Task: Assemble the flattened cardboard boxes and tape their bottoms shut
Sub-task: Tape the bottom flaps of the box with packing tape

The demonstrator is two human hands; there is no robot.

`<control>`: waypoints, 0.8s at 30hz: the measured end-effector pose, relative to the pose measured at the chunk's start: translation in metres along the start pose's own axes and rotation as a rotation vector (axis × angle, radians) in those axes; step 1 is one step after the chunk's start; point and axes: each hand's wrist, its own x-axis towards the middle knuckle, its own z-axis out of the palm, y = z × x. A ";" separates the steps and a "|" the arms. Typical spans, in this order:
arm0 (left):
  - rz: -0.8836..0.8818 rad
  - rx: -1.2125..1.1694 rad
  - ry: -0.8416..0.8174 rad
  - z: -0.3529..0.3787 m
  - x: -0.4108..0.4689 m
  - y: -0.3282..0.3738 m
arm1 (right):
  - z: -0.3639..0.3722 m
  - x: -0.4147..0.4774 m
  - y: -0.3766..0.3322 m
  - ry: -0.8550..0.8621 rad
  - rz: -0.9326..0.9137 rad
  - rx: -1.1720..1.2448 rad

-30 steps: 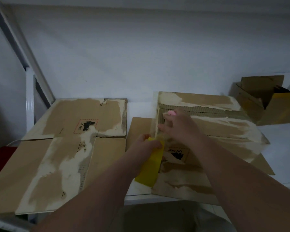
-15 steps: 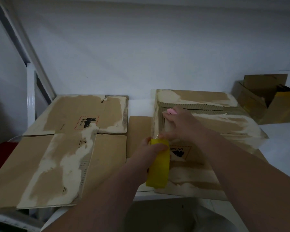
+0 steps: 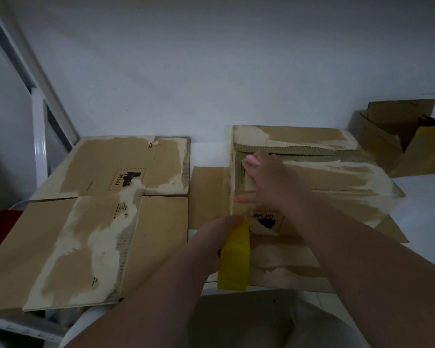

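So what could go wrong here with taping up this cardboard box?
The box has its paper skin torn and peeled along the seam, so tape from the yellow tape roll may stick poorly. The right hand presses only the box's left end, so the far flaps could gape. A hard pull by the left hand, which grips the roll, might slide the box toward the person.

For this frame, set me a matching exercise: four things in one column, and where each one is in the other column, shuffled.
Things:
1. flattened box
2. assembled box
3. yellow tape roll
4. open box

Places:
A. gripped by the left hand
B. far right, at the back
C. lying flat on the left
D. under the right hand, which presses its left edge

Pairs: 1-C, 2-D, 3-A, 4-B
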 end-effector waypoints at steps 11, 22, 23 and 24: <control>0.138 0.051 -0.002 -0.005 0.017 0.015 | 0.010 0.009 -0.005 0.083 0.163 0.013; 0.174 0.073 -0.039 -0.007 0.014 0.017 | -0.014 -0.037 -0.001 0.250 0.028 0.556; 0.174 0.077 -0.044 -0.007 0.013 0.017 | -0.012 -0.042 -0.005 0.218 0.001 0.574; 0.173 0.079 -0.049 -0.007 0.012 0.017 | -0.007 -0.045 -0.008 0.183 -0.004 0.578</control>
